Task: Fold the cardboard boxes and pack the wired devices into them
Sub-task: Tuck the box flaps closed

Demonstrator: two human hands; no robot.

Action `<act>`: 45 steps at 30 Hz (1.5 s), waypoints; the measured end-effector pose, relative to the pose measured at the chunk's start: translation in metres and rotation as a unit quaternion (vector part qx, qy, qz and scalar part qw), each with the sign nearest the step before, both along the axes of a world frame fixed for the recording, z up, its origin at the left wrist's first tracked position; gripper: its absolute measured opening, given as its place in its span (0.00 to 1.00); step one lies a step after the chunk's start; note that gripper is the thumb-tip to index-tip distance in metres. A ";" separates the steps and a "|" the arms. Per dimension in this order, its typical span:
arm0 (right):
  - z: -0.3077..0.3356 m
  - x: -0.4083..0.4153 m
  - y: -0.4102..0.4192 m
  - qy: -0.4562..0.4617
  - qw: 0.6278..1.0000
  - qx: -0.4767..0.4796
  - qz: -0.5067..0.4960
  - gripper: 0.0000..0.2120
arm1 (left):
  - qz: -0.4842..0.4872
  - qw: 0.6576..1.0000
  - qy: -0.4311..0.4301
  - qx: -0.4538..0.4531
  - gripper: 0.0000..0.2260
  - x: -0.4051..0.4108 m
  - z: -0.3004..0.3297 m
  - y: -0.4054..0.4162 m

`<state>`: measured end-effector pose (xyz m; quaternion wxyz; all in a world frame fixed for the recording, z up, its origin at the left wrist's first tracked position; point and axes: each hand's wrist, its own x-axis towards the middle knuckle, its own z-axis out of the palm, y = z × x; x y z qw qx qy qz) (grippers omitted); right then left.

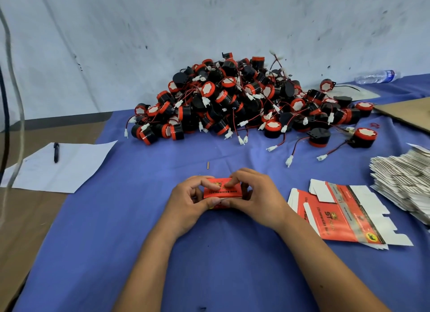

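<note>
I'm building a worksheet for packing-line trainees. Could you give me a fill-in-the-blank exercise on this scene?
1. Both hands, the left hand and the right hand, grip one small red ____ box.
2. The heap of black-and-red wired devices lies on a ____ cloth.
3. The black pen rests on a white sheet of ____.
4. The unfolded red-and-white box blanks lie to the person's ____.

Missing words: cardboard; blue; paper; right

Two bare forearms, left hand, right hand, no sleeves visible
</note>
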<state>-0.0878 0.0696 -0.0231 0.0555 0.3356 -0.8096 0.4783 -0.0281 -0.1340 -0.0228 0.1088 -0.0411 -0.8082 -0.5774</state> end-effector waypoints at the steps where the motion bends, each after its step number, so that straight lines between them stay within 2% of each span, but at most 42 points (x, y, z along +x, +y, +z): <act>1: 0.000 0.000 0.001 0.012 1.000 0.012 0.001 0.15 | -0.003 1.000 -0.008 -0.002 0.12 0.000 0.001 -0.001; 4: -0.002 0.002 0.001 0.038 0.999 0.037 0.013 0.20 | -0.008 0.999 -0.036 0.002 0.21 0.003 0.003 -0.004; 8: 0.003 0.005 -0.001 0.007 1.000 -0.014 0.001 0.15 | -0.012 0.999 -0.036 0.001 0.29 0.003 0.003 -0.002; 12: 0.007 0.011 -0.007 -0.029 0.999 -0.022 -0.019 0.13 | -0.007 1.000 -0.018 -0.023 0.31 -0.001 0.001 0.000; 17: 0.008 0.014 -0.011 -0.073 0.996 -0.048 -0.001 0.19 | -0.001 1.000 -0.007 -0.010 0.32 -0.002 0.001 0.000; 22: 0.008 0.014 -0.009 -0.056 0.998 0.000 -0.014 0.20 | 0.006 1.000 0.013 -0.006 0.30 -0.002 -0.001 0.001; 27: 0.008 0.014 -0.010 -0.026 0.998 0.062 -0.017 0.24 | 0.110 0.985 0.127 -0.027 0.09 0.002 -0.002 0.010; 30: 0.005 0.016 -0.010 0.008 0.999 0.036 -0.023 0.19 | 0.126 0.976 0.163 -0.076 0.10 0.003 -0.002 0.011; 34: 0.003 0.012 -0.007 0.051 0.993 -0.053 -0.089 0.08 | 0.125 0.971 0.176 -0.100 0.06 0.004 0.001 0.011; 36: 0.001 0.009 -0.005 0.062 0.991 -0.065 -0.100 0.05 | 0.130 0.965 0.186 -0.134 0.07 0.004 0.000 0.011; 42: -0.003 0.010 -0.008 0.125 0.987 -0.022 -0.098 0.05 | 0.128 0.949 0.203 -0.207 0.08 0.001 -0.001 0.010; 45: -0.004 0.014 -0.007 0.124 0.987 0.014 -0.105 0.05 | 0.119 0.943 0.208 -0.230 0.11 0.000 -0.003 0.012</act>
